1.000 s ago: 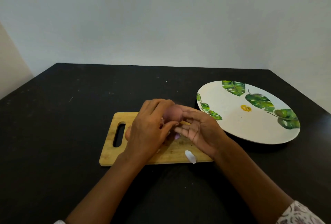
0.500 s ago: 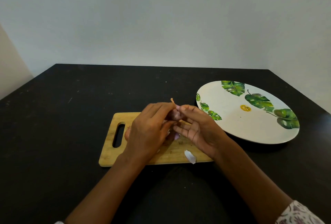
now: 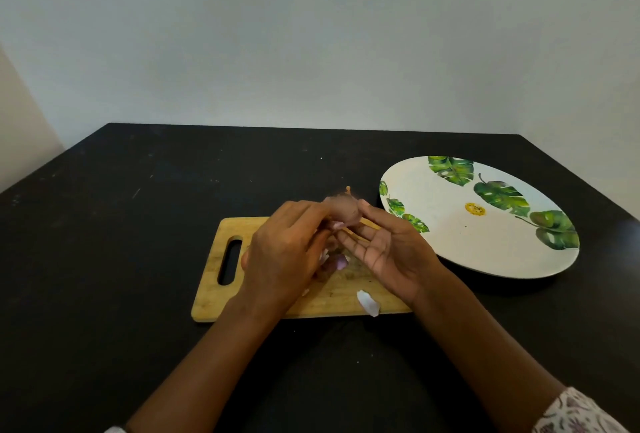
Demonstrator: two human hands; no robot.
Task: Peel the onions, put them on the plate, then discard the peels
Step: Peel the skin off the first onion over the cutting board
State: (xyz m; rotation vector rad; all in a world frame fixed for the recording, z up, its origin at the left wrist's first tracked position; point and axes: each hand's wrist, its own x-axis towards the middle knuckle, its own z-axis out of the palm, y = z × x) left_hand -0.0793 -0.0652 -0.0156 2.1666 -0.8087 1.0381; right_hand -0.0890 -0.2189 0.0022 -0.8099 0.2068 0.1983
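A small reddish-purple onion with a dry orange tip is held above the wooden cutting board, between both hands. My left hand grips it from the left, fingers curled over its top. My right hand pinches it from the right with thumb and fingertips, palm turned up. Purple peel bits lie on the board under my hands, partly hidden. A pale peel piece rests at the board's near edge. The white plate with green leaf prints sits to the right and holds no onion.
Everything sits on a black table whose far edge meets a plain wall. The board has a handle slot at its left end. The plate nearly touches the board's right corner.
The onion has been turned between my fingers and lifted slightly, so its dry orange tip now points up. Both hands stayed over the board.
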